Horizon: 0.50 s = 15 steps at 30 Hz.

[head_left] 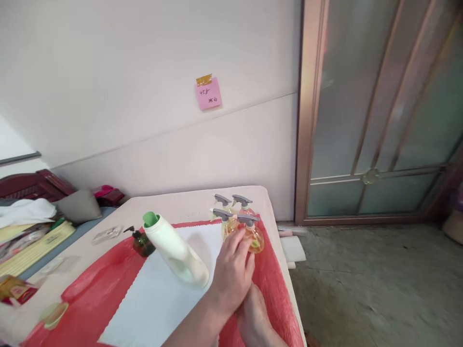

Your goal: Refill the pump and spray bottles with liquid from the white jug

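Four-cornered in a tight group, several spray bottles with grey trigger heads stand at the right end of the table. My left hand [233, 267] has its fingers curved against the near amber spray bottle [257, 241]. Another yellowish spray bottle [227, 228] is just left of it, partly covered by that hand. Behind is a pink spray bottle [246, 210]. My right hand [255, 308] lies below and against my left hand, its fingers hidden. Left of my hands, a large pale green bottle [177, 250] with a green cap leans to the left.
A white sheet [144, 299] lies over red plastic [104, 274] on the table. A dark pump bottle [142, 243] and a small pale cup [57, 315] are at the left. The table's right edge drops to a grey floor [347, 289].
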{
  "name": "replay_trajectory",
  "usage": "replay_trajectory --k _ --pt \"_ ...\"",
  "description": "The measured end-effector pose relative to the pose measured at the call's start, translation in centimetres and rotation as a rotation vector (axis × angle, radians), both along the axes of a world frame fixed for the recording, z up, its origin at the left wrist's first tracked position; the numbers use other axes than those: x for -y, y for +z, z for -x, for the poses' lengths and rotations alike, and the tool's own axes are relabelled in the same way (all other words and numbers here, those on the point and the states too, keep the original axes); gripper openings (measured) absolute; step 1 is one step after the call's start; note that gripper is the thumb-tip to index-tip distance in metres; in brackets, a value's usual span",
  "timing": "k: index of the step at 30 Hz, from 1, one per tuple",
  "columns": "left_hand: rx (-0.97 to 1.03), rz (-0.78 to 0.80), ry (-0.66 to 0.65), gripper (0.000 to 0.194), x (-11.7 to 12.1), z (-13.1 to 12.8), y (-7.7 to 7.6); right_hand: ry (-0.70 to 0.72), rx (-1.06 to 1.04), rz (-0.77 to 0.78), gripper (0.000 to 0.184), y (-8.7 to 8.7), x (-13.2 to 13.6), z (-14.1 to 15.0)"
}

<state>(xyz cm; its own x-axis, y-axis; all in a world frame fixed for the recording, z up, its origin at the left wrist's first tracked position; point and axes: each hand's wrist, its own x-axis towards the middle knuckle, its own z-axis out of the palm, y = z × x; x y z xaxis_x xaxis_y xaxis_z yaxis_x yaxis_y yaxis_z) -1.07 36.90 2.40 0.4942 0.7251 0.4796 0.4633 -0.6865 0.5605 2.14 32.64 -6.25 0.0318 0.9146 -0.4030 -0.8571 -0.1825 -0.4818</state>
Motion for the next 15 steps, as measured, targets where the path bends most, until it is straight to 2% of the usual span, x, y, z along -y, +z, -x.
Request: replay_trajectory --k 2,4,6,8,11,15 --pt "-0.227 -0.197 0.025 0.044 -3.2 -3.2 0.8 -0.077 -0.025 0.073 0.036 0.1 -0.6 -0.7" --pt "-0.422 -0.282 0.149 0.046 -5.7 -5.4 0.8 -0.136 -0.054 0.148 0.039 0.2 -1.1 -1.5" --pt "-0.564 -0.323 0.218 0.043 -6.9 -6.4 0.2 -0.161 -0.083 0.196 0.043 -0.1 -1.4 -2.3" --pt "-0.627 -0.349 0.246 0.037 -6.7 -6.2 -0.7 -0.183 -0.107 0.228 0.042 -0.6 -1.5 -3.0" --pt "-0.527 -0.306 0.257 0.031 -4.6 -4.3 -1.4 -0.211 -0.131 0.282 0.039 -1.5 -1.4 -3.5" --pt "-0.107 -0.209 0.317 0.026 -0.8 0.3 -0.4 -0.204 -0.15 0.306 0.042 -1.4 -1.4 -3.9"
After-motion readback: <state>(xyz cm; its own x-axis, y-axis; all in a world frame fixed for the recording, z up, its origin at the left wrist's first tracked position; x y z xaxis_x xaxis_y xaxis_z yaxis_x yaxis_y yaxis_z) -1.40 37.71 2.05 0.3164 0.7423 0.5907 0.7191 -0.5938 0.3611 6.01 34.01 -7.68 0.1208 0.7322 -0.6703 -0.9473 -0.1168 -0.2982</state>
